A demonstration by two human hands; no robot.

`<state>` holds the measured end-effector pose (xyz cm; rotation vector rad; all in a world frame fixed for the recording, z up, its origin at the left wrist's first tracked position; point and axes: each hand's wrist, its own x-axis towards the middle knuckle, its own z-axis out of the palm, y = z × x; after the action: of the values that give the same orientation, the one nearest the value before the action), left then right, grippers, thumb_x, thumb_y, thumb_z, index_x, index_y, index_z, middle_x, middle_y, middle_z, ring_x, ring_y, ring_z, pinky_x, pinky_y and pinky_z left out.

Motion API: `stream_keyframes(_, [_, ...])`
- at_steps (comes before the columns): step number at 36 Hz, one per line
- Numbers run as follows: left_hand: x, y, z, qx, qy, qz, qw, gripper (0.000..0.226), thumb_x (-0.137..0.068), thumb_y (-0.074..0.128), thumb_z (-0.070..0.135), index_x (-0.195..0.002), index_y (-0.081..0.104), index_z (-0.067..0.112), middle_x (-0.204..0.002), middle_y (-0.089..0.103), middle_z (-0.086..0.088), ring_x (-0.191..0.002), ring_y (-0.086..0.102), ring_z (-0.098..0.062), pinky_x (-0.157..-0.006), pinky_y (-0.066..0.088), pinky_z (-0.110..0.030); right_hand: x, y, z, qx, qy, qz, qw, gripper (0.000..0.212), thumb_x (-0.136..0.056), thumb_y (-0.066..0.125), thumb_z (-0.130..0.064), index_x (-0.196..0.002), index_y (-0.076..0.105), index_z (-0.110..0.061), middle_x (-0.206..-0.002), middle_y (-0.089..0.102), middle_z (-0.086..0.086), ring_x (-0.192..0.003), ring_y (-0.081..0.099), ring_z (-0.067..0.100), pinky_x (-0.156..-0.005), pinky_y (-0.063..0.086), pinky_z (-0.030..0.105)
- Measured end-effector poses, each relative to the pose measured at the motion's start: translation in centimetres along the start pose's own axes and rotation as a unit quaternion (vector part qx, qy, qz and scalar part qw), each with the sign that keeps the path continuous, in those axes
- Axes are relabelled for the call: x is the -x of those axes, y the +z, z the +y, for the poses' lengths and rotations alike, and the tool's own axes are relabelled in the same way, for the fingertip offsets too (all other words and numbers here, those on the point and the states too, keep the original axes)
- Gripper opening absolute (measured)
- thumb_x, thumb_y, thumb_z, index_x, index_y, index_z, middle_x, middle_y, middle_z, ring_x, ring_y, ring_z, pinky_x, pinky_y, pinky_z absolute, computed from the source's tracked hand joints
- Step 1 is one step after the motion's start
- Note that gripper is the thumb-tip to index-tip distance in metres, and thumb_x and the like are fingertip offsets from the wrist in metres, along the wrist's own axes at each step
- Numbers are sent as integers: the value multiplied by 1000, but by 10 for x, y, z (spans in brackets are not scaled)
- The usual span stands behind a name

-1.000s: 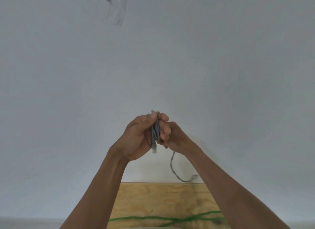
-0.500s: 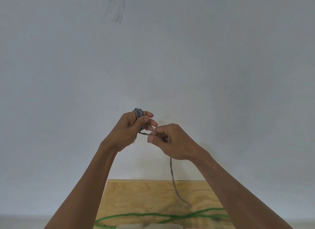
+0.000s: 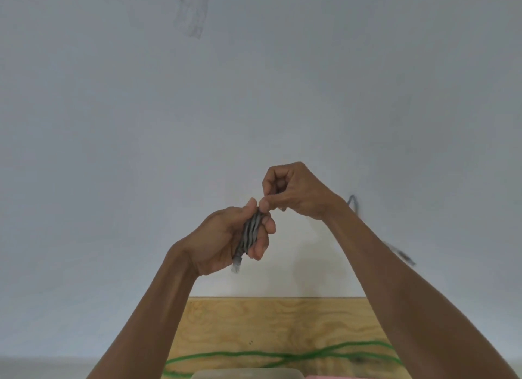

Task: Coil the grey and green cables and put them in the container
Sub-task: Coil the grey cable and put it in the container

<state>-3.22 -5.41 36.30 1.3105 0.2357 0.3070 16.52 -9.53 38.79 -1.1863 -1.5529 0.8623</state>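
My left hand point(image 3: 226, 237) is raised in front of the white wall and grips a tight coil of the grey cable point(image 3: 250, 233), with a plug end poking out below the palm. My right hand point(image 3: 293, 190) is just above and to the right, pinching the cable's loose strand at the top of the coil. The free tail of the grey cable swings blurred behind my right forearm. The green cable point(image 3: 282, 354) lies uncoiled across the wooden table point(image 3: 268, 322). A pale container rim point(image 3: 245, 374) shows at the bottom edge.
A plain white wall fills most of the view. A strip of clear tape point(image 3: 193, 14) hangs on it near the top. A pink edge point(image 3: 316, 376) peeks in beside the container.
My right hand has gone up and right, over the coil, drawing the loose grey strand around it. The tail left the table and now swings behind my right forearm. My left hand turned the coil.
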Motion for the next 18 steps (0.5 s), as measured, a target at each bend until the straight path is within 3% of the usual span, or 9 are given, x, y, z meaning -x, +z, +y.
stream_keyframes(4, [-1, 7, -3, 120, 49, -43, 991, 47, -102, 33, 37, -97, 61, 0, -61, 60, -10, -58, 53, -20, -62, 48, -29, 6, 17, 19, -120, -7, 20, 992, 12, -87, 68, -10, -77, 63, -6, -57, 61, -2, -48, 49, 14, -46, 39, 24])
stream_keyframes(7, [-7, 12, -2, 152, 109, -15, 982, 39, -100, 40, 31, -103, 65, 1, -74, 64, -12, -66, 57, -23, -69, 50, -33, 14, 36, 31, -159, 17, 52, 986, 31, -96, 60, -13, -68, 70, -23, -54, 61, -5, -47, 52, 15, -48, 37, 29])
stream_keyframes(9, [-12, 11, 2, 124, 133, 7, 983, 33, -100, 42, 27, -108, 64, 3, -83, 67, -12, -72, 61, -23, -67, 51, -41, 21, 48, 35, -132, 33, 72, 988, 35, -93, 63, -23, -59, 67, -26, -52, 58, -8, -49, 48, 13, -49, 37, 29])
stream_keyframes(12, [-17, 0, 8, 82, 141, 59, 985, 29, -101, 43, 21, -113, 62, 1, -94, 71, -13, -77, 67, -19, -67, 58, -35, 32, 63, 38, -46, 53, 97, 993, 43, -101, 53, -20, -59, 62, -25, -49, 58, -7, -45, 47, 10, -48, 40, 23])
stream_keyframes(18, [-20, -14, 11, 5, 158, 145, 977, 29, -93, 50, 19, -112, 61, 0, -101, 75, -11, -84, 71, -16, -79, 58, -26, 38, 72, 34, 20, 78, 71, 994, 20, -101, 53, -27, -94, 71, -21, -61, 60, -6, -50, 44, 16, -46, 40, 26])
